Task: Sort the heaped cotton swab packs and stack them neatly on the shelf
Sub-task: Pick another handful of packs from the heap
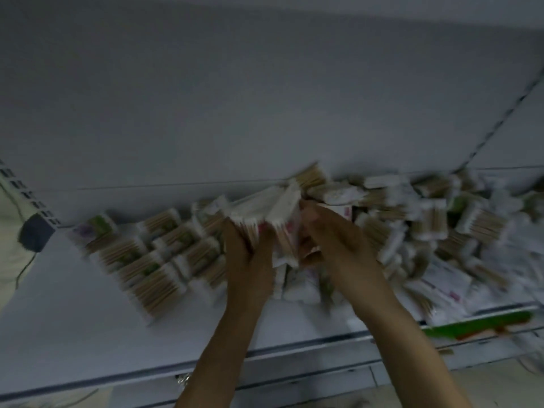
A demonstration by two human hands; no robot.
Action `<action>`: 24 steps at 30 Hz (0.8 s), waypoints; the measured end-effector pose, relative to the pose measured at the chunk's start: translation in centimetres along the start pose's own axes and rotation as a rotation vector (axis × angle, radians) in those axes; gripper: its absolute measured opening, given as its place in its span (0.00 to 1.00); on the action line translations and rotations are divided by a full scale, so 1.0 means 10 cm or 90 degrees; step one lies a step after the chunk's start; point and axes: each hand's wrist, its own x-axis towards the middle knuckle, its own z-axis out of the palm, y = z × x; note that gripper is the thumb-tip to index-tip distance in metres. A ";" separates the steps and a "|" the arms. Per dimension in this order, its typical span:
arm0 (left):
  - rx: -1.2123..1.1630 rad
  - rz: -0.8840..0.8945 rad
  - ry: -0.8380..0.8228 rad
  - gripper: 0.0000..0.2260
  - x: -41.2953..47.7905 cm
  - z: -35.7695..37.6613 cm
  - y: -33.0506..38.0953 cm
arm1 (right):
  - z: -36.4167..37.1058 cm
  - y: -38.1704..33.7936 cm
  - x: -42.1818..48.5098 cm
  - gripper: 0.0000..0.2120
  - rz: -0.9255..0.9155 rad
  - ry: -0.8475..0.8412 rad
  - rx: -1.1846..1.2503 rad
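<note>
Cotton swab packs with wooden sticks and white tips cover the white shelf (73, 334). On the left they lie in tidy overlapping rows (147, 260); on the right they form a loose heap (426, 225). My left hand (250, 260) grips a bundle of several packs (265, 213) held upright at the shelf's middle. My right hand (332, 240) holds the same bundle from its right side, fingers curled against it. The picture is blurred, so the exact finger positions are unclear.
The shelf's grey front rail (294, 351) runs across below my forearms. A green and red label strip (477, 325) sits on the rail at the right. A slotted upright (26, 192) and a dark tag stand at the left. The white back panel (265, 98) rises behind.
</note>
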 end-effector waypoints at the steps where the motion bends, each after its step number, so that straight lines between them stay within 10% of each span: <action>1: -0.022 -0.012 -0.002 0.19 0.00 0.00 -0.02 | -0.05 0.03 0.03 0.05 -0.021 0.011 -0.040; 4: -0.038 -0.051 -0.018 0.18 0.01 -0.04 -0.05 | -0.20 0.11 0.10 0.18 -0.068 0.044 -0.205; 9: -0.125 -0.110 0.021 0.15 0.03 0.13 0.00 | -0.17 0.14 0.07 0.20 -0.018 0.077 -0.064; 12: -0.145 -0.200 -0.002 0.36 0.06 0.21 -0.05 | -0.02 0.19 0.08 0.18 -0.028 0.144 0.000; 15: -0.082 -0.245 -0.051 0.44 0.09 0.20 -0.08 | 0.04 0.15 0.16 0.15 -0.057 -0.014 0.089; 24: -0.303 -0.188 -0.089 0.35 0.16 0.15 0.14 | 0.18 0.01 0.41 0.27 -0.209 -0.028 0.013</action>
